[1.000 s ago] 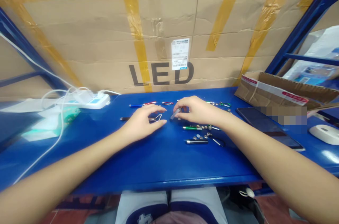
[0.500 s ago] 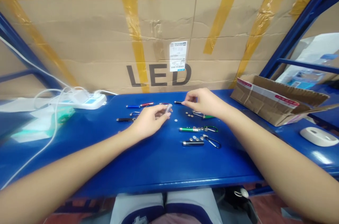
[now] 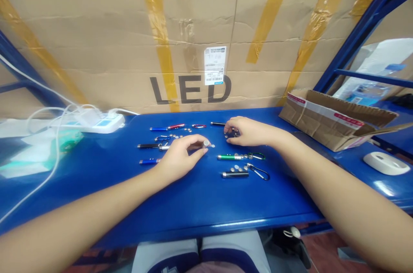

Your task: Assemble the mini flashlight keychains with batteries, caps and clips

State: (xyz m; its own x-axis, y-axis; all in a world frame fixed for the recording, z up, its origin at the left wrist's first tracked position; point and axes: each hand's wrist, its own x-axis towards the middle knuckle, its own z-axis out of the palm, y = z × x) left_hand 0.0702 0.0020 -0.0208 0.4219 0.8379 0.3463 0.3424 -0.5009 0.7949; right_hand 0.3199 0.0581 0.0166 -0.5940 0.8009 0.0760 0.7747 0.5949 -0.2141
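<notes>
My left hand [image 3: 185,150] is closed around a small silver cylinder [image 3: 205,144], whose round end points up between thumb and fingers. On the table beside it lies a single button cell [image 3: 213,146]. My right hand [image 3: 240,130] is curled over several button cells, thumb and forefinger apart, one button cell [image 3: 226,136] at the fingertips. Just behind it lies a black penlight tube [image 3: 217,124]. Nearer me are a green penlight [image 3: 229,157] with a carabiner [image 3: 257,156], and a black penlight tube [image 3: 235,174] with button cells and a dark carabiner [image 3: 260,172].
Left of my left hand lie blue [image 3: 158,129], red [image 3: 176,126] and black [image 3: 147,146] penlight parts. A power strip [image 3: 109,123] with white cables stands at left. An open cardboard box [image 3: 322,114] and a white mouse [image 3: 385,163] are at right. A large carton [image 3: 112,49] walls the back.
My right hand has left the black penlight tube and moved slightly nearer me, over the button cells. My left hand has come lower, with the silver cylinder's end now turned up.
</notes>
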